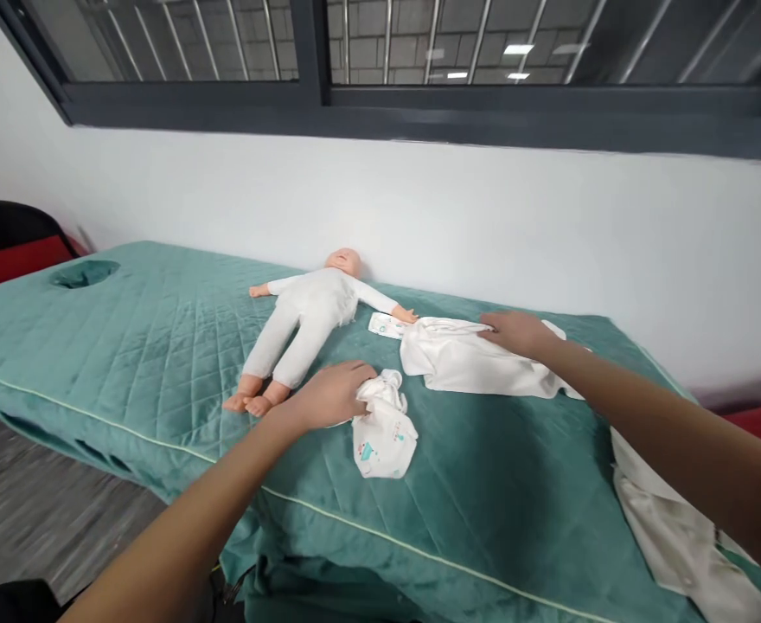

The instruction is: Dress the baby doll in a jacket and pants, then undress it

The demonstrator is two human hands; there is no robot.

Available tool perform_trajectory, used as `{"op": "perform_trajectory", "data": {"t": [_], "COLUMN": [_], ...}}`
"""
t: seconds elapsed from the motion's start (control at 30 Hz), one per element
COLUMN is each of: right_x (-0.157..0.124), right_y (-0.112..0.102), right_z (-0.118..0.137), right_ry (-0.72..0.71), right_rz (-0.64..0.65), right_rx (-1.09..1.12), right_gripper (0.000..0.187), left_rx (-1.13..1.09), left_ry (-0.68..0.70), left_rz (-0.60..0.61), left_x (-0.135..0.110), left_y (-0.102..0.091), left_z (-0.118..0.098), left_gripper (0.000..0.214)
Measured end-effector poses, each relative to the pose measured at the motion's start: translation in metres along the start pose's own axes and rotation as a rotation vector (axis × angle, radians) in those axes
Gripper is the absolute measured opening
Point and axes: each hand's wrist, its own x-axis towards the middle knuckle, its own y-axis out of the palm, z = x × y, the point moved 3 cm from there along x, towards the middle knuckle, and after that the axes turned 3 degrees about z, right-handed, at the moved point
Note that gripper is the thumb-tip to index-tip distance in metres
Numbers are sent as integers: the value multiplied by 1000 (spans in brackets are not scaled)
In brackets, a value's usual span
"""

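My left hand is closed around the top of a small white printed cloth piece, possibly a baby's hat or mitten, which hangs down onto the green bed cover. To the right, my right hand rests on a white garment spread out beyond it, with fingers curled at its upper edge; whether they grip the fabric I cannot tell. A baby doll with a white cloth body lies on its back left of both hands, arms spread. Under its hand shows another small white printed piece.
The green quilted bed has a face hole at its left end. A cream garment hangs over the near right edge. Behind stand a white wall and a barred window. A red and black chair is at far left.
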Motion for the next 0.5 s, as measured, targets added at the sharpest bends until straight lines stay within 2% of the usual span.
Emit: {"op": "perform_trajectory", "data": {"t": [0.07,0.17,0.23,0.3,0.37,0.43,0.5], "right_x": [-21,-62,-94,-125,-152,-175,-195], "right_y": [-13,-32,-42,-50,-59,-67,-74], "right_z": [17,51,72,86,89,81,68], "right_ry": [-70,-232,-312,-372,-375,-332,-255], "right_rz": [-9,-67,-105,-131,-160,-191,-185], "right_rx": [-59,-167,-165,-157,-142,-93,-4], "right_gripper": [26,28,26,25,26,27,25], "left_rx": [38,119,167,234,322,418,463], "left_ry": [42,194,321,435,504,523,471], "left_rz": [-145,-401,-491,-497,-463,-428,-434], "left_x": [10,27,38,49,58,65,72], "left_y": [1,4,6,9,12,14,14], "left_z": [-23,-65,-95,-121,-142,-156,-163], "left_gripper": [22,30,30,27,23,20,17]}}
